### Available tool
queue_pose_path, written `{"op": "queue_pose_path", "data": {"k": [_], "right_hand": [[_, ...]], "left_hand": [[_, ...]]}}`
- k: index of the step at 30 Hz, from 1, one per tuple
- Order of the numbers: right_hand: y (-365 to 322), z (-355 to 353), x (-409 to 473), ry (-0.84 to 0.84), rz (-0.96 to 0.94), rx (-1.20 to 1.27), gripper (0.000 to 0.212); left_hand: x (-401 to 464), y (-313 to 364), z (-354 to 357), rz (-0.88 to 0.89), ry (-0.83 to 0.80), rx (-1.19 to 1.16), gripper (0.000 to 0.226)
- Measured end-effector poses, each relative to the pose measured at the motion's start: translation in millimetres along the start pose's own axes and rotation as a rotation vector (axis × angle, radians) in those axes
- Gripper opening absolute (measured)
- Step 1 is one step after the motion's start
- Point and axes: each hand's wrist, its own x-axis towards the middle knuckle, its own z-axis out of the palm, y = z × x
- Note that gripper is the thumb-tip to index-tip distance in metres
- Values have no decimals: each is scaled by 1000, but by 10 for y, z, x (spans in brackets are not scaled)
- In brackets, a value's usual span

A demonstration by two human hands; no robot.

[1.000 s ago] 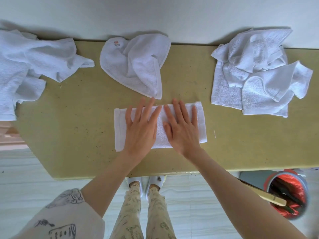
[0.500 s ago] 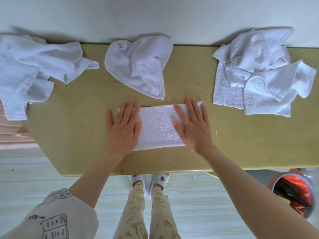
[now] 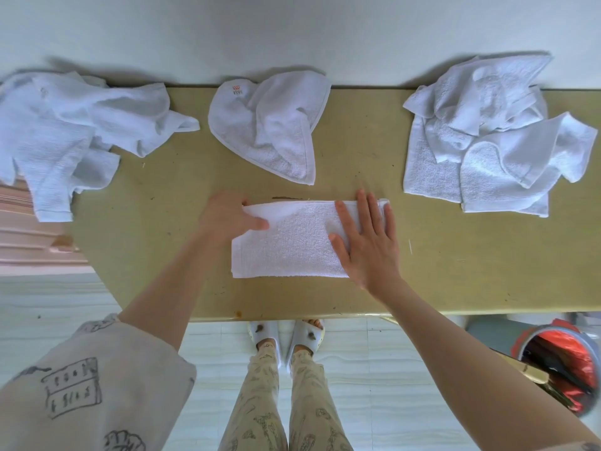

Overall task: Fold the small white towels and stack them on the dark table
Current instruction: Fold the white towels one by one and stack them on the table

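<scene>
White terry, folded to a strip (image 3: pixel 292 242), lying at centre frame on the olive desk (image 3: pixel 455 271). Right hand (image 3: pixel 367 242) pressed flat on its right end; left hand (image 3: pixel 227 219), flat half a second back, now pinching the upper-left corner, probably starting the crosswise fold. Farther up, a crumpled towel (image 3: pixel 270 131) bearing a small red tag (image 3: pixel 237 90), unreadable.

Bright, soft light; fisheye warp at edges.

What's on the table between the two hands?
The folded towel. In the head view the left hand pinches its left end and the right hand lies flat on its right end.
</scene>
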Motion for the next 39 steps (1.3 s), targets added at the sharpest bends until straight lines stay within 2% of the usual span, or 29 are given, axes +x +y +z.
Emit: {"op": "queue_pose_path", "data": {"k": [4, 8, 10, 15, 17, 22, 26, 31, 35, 39], "right_hand": [[-11, 15, -1, 12, 3, 1, 58], [-7, 19, 3, 17, 7, 3, 58], [-5, 20, 2, 23, 1, 1, 57], [-2, 9, 2, 14, 0, 6, 59], [-6, 4, 1, 3, 8, 8, 61], [-17, 1, 10, 26, 15, 16, 58], [-12, 8, 7, 31, 15, 19, 57], [-9, 16, 2, 11, 19, 26, 58], [-4, 8, 0, -6, 15, 26, 58], [-6, 3, 0, -14, 17, 27, 58]], "left_hand": [[-65, -189, -102, -65, -49, -379, 35], [-153, -258, 28, -104, 54, -520, 26], [-189, -257, 116, -93, 151, -490, 26], [-312, -159, 328, -20, 400, -100, 26], [-322, -176, 374, 38, 453, -101, 24], [-321, -184, 350, 130, 444, -304, 20], [-307, -175, 303, 74, 396, -320, 23], [-301, -221, 302, -109, 412, -246, 48], [-373, -175, 384, -121, 439, -11, 50], [-366, -165, 375, -112, 463, -82, 46]]}}
